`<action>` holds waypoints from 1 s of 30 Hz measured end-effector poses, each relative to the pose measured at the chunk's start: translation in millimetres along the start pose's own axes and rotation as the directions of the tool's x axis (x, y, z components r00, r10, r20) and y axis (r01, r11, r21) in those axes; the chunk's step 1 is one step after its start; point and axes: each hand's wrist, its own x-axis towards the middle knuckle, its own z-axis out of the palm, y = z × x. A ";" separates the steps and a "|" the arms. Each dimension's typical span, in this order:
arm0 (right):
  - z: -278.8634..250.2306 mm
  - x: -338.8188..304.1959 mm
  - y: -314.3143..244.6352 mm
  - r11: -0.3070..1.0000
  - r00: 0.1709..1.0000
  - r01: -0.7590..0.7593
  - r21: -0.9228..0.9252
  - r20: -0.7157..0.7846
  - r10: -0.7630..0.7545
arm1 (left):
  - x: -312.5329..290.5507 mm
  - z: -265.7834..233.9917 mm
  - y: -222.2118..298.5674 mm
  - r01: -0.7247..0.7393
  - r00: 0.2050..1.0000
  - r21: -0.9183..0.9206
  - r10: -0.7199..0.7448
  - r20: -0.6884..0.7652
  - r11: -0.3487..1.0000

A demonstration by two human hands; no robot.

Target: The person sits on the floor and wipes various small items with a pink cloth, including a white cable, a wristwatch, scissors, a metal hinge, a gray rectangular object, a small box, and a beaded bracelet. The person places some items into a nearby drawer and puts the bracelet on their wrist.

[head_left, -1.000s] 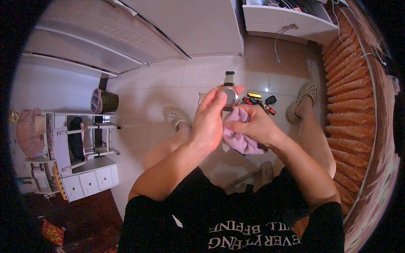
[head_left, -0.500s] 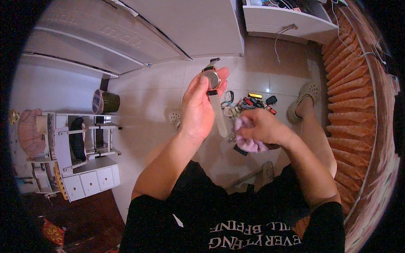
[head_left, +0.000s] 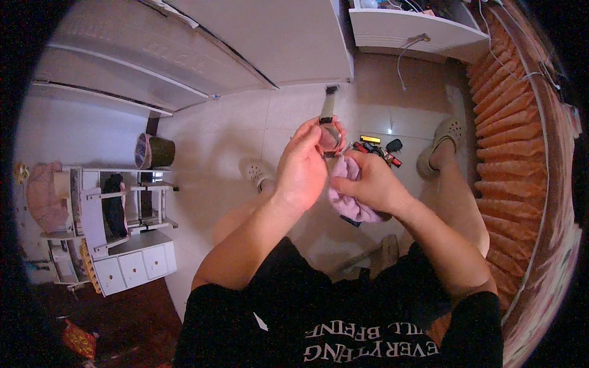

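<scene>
A wristwatch (head_left: 330, 137) with a round, gold-toned case lies in my left hand (head_left: 302, 162), the thumb pressed on the case's edge. One half of its pale strap, dark at the tip, sticks out away from me; the other half is hidden behind the cloth and my fingers. My right hand (head_left: 375, 182) pinches a crumpled pink cloth (head_left: 351, 199) right against the near end of the watch. Just beyond my right hand, a pile of small things (head_left: 368, 149) lies on the tiled floor, partly covered by the hand. A yellow item (head_left: 370, 139) and a black one (head_left: 394, 145) stand out there.
At the far right a white drawer (head_left: 417, 30) hangs open with a cable on it. An orange pleated curtain (head_left: 509, 122) runs down the right side. A waste bin (head_left: 161, 151) and a white cabinet (head_left: 132, 267) stand at left. My feet in clogs (head_left: 451, 134) flank the pile.
My left hand has brought the watch right and nearer, turning it. My right hand has moved the cloth up and left, from apart to against the watch's near end.
</scene>
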 end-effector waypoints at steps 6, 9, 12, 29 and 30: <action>2.2 -9.8 -4.6 0.740 0.919 0.163 -0.652 -0.172 -0.354 | 4.6 -9.9 -3.5 0.157 0.981 0.218 -0.127 -0.145 0.963; -4.8 -3.5 -0.7 0.655 0.903 0.094 -0.749 -0.213 -0.374 | 0.7 -8.4 -6.0 0.079 0.993 0.224 -0.058 -0.101 0.971; -24.8 0.8 -0.6 0.626 0.884 -0.013 -0.780 -0.302 -0.357 | 1.6 -9.7 -3.0 0.010 0.997 0.033 -0.007 -0.080 0.999; -65.0 -1.2 3.5 0.786 0.889 -0.222 -0.576 -0.452 -0.080 | -4.8 -9.1 28.1 -0.039 0.999 0.085 0.039 0.010 0.996; -66.2 -1.4 1.0 0.822 0.870 -0.226 -0.523 -0.488 -0.072 | -5.5 -11.7 27.8 -0.043 0.999 0.091 0.044 0.001 0.995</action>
